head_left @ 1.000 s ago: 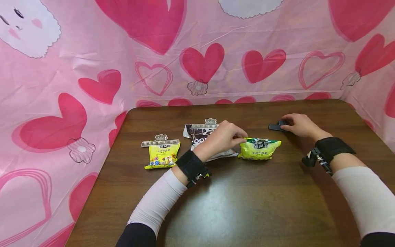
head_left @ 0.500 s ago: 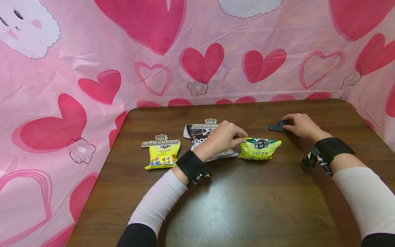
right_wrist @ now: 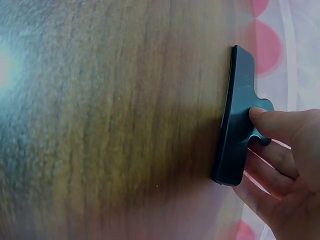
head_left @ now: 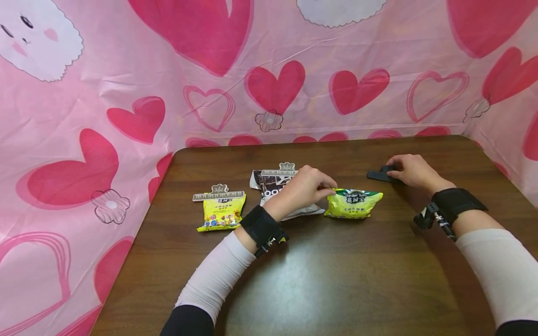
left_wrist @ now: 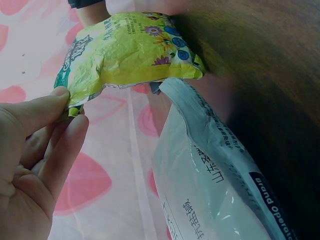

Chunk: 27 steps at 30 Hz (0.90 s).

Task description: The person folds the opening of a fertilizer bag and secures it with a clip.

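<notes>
Head view: on the desk [head_left: 336, 289], near its far edge, the left hand [head_left: 303, 186] pinches the green-yellow bag [head_left: 354, 203]; the right hand [head_left: 414, 171] grips the black clip [head_left: 378, 174].
Left wrist view: fingers [left_wrist: 47, 107] pinch the green-yellow bag [left_wrist: 125, 50] at its corner.
Right wrist view: fingers [right_wrist: 280, 125] curl around the black clip [right_wrist: 237, 117].

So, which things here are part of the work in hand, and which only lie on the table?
In hand:
- green-topped yellow bag, its corner pinched by the left hand
- black clip, held by the right hand

Lying about:
- clipped yellow bag
- clipped dark bag, under the left hand
</notes>
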### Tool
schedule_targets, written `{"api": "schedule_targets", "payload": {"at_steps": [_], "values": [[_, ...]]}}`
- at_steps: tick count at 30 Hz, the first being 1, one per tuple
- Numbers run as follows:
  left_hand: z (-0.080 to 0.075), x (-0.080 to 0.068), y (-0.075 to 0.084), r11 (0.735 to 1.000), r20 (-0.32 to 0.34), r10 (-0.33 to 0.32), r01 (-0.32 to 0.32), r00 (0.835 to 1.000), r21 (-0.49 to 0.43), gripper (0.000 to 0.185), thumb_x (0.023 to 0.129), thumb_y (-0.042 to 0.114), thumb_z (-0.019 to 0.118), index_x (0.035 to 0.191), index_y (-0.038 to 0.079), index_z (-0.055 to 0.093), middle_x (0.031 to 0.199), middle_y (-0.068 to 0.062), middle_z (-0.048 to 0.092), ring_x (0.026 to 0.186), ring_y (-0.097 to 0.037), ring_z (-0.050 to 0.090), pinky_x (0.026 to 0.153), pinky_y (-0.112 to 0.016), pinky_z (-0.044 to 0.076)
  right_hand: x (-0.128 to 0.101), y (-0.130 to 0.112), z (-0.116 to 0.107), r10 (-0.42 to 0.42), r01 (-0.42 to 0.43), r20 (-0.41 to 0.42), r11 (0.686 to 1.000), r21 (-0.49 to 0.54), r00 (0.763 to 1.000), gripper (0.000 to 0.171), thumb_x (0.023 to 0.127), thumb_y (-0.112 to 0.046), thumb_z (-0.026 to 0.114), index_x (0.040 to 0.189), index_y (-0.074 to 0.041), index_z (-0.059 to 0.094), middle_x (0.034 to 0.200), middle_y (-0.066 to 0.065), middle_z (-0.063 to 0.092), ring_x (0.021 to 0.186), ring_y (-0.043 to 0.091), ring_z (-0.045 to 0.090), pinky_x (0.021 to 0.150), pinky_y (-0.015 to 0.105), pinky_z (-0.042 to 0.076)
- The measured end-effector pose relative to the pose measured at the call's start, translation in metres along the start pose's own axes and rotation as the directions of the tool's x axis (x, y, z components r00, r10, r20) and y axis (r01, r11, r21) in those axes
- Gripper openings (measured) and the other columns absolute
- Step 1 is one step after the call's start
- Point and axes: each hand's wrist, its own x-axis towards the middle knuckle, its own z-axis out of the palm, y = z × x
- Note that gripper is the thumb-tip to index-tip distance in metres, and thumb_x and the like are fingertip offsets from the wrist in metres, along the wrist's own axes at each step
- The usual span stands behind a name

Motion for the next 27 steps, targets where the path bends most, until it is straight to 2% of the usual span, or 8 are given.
{"api": "schedule_targets", "payload": {"at_steps": [5, 10, 18, 23, 27], "values": [[0.001, 0.001, -0.001, 1.000, -0.005, 0.010, -0.010, 1.000, 0.013, 0.017, 0.093, 0.019, 0.070, 0.106, 0.011, 0.078, 0.095, 0.001, 0.078, 0.066, 0.000, 0.060, 0.060, -0.013, 0.044, -0.002, 0.000, -0.001, 0.004, -0.004, 0.000, 1.000, 0.001, 1.000, 0.022, 0.094, -0.013, 0.065, 0.112, 0.001, 0.066, 0.106, 0.025, 0.068, 0.092, 0.035, 0.056, 0.087, 0.056, 0.046], [0.001, 0.001, -0.001, 1.000, -0.011, 0.016, -0.016, 1.000, 0.026, 0.016, 0.093, 0.019, 0.070, 0.105, 0.012, 0.078, 0.094, 0.001, 0.078, 0.067, 0.001, 0.062, 0.062, -0.012, 0.046, -0.005, -0.004, -0.006, -0.040, 0.039, -0.014, 0.999, -0.017, 0.999, 0.019, 0.095, -0.013, 0.066, 0.108, 0.001, 0.068, 0.103, 0.023, 0.069, 0.089, 0.033, 0.059, 0.083, 0.053, 0.049], [0.001, 0.002, -0.004, 1.000, -0.016, 0.022, -0.022, 1.000, 0.022, 0.017, 0.093, 0.019, 0.070, 0.106, 0.012, 0.078, 0.095, 0.001, 0.078, 0.068, 0.001, 0.063, 0.062, -0.012, 0.046, -0.011, -0.017, -0.013, -0.084, 0.081, -0.082, 0.996, -0.041, 0.993, 0.016, 0.092, -0.013, 0.069, 0.104, -0.003, 0.071, 0.099, 0.018, 0.073, 0.087, 0.027, 0.064, 0.073, 0.038, 0.050], [0.002, 0.002, -0.004, 1.000, -0.011, 0.012, -0.012, 1.000, 0.021, 0.017, 0.093, 0.019, 0.070, 0.106, 0.012, 0.078, 0.096, 0.001, 0.078, 0.068, 0.001, 0.063, 0.062, -0.012, 0.046, -0.016, -0.023, -0.018, -0.105, 0.103, -0.090, 0.994, -0.027, 0.990, 0.017, 0.091, -0.012, 0.070, 0.106, -0.004, 0.071, 0.099, 0.016, 0.074, 0.089, 0.026, 0.067, 0.072, 0.034, 0.052], [0.003, 0.003, -0.004, 1.000, -0.009, 0.009, -0.008, 1.000, 0.020, 0.017, 0.093, 0.019, 0.070, 0.106, 0.012, 0.078, 0.096, 0.001, 0.078, 0.068, 0.001, 0.063, 0.062, -0.012, 0.046, -0.021, -0.029, -0.023, -0.125, 0.124, -0.096, 0.992, -0.014, 0.988, 0.018, 0.090, -0.012, 0.072, 0.107, -0.005, 0.070, 0.098, 0.014, 0.075, 0.088, 0.026, 0.069, 0.068, 0.023, 0.051]]}}
